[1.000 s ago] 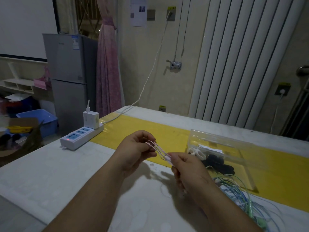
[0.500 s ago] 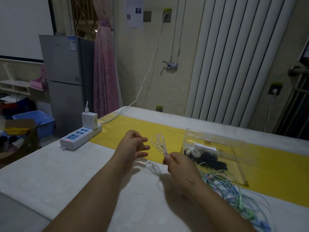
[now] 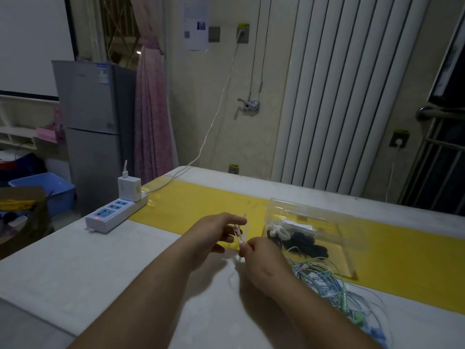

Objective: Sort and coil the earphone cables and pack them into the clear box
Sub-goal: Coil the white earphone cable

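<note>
A thin white earphone cable (image 3: 242, 231) is looped between my two hands above the table. My right hand (image 3: 261, 263) pinches the loops at their lower end. My left hand (image 3: 214, 233) has its fingers stretched out through the loops at the upper end. A loose tail of the cable (image 3: 232, 275) hangs down to the tabletop. The clear box (image 3: 327, 222) lies on the yellow strip to the right, holding white and black coiled earphones (image 3: 289, 235). A tangle of green and blue earphone cables (image 3: 334, 285) lies in front of the box.
A white power strip (image 3: 113, 214) with a charger (image 3: 129, 188) plugged in sits at the table's left edge, its cord running to the wall. A yellow strip (image 3: 201, 205) crosses the white table (image 3: 75, 260). A fridge, a blue bin and a cardboard box stand beyond the left edge.
My left hand let go of the loops half a second ago and has reached back into them. The camera has tilted and the hands have shifted slightly away from me.
</note>
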The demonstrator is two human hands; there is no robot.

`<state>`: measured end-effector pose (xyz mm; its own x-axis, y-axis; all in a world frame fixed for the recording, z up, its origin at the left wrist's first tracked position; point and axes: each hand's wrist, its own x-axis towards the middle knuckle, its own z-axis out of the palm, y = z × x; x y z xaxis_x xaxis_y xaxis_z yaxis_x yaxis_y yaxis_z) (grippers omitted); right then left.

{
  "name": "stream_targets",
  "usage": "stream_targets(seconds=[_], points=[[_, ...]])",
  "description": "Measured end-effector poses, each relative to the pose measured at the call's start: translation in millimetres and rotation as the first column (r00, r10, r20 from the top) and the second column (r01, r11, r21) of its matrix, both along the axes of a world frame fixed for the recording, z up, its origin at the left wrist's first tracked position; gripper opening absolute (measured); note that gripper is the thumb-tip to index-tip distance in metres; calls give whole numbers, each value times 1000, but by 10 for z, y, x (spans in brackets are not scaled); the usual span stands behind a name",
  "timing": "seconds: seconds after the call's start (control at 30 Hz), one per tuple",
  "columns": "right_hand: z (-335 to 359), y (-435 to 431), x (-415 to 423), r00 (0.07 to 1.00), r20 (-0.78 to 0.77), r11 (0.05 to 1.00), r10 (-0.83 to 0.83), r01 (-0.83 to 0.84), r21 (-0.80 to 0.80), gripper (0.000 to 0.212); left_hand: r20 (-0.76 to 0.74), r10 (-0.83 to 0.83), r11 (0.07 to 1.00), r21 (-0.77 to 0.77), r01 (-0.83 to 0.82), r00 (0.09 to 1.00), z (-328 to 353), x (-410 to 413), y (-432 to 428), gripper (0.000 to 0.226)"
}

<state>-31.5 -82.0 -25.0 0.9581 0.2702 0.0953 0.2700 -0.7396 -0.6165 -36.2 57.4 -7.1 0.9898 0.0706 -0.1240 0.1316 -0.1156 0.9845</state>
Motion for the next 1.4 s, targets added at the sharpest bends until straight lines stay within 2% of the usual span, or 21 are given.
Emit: stream_targets(seconds=[0.1, 0.2, 0.37, 0.47, 0.57, 0.73, 0.93, 1.07, 1.17, 1.3, 1.4], points=[[-12, 4, -136, 995, 93, 986, 41, -25, -164, 32, 83, 100, 993, 49, -105, 992, -120, 38, -41, 12], [-35, -36, -271, 984, 157, 940, 90, -32, -339, 19, 50, 118, 991, 51, -120, 992, -233, 66, -72, 15], [-66, -141, -355, 973, 219, 902, 67, 35, -431, 30, -4, 44, 997, 61, -43, 999, -232, 155, -173, 11], [-94, -199, -371, 972, 231, 891, 46, 65, -450, 38, 13, -3, 987, 162, 1, 1000, -268, 194, -275, 10], [-75, -266, -380, 977, 209, 864, 38, 73, -498, 31, 52, -28, 954, 300, 11, 998, -306, 223, -340, 15], [-50, -350, -426, 983, 178, 807, 47, 67, -587, 29, 98, -102, 826, 563, 30, 990, -286, 245, -434, 12], [-41, -400, -443, 985, 173, 783, 23, 90, -615, 31, 58, -207, 789, 600, 132, 977, -240, 282, -523, 18], [-80, -457, -447, 971, 240, 801, 20, 128, -584, 32, 131, -208, 763, 642, 77, 969, -260, 295, -635, 19], [-111, -498, -496, 968, 249, 808, 38, 117, -577, 33, 227, -170, 710, 703, -41, 959, -299, 282, -678, 17], [-70, -485, -513, 966, 254, 854, 35, 104, -510, 31, 343, -83, 775, 612, -156, 936, -428, 255, -644, 23], [-14, -459, -496, 965, 251, 830, 70, 83, -552, 29, 346, -97, 771, 619, -150, 933, -471, 237, -610, 17]])
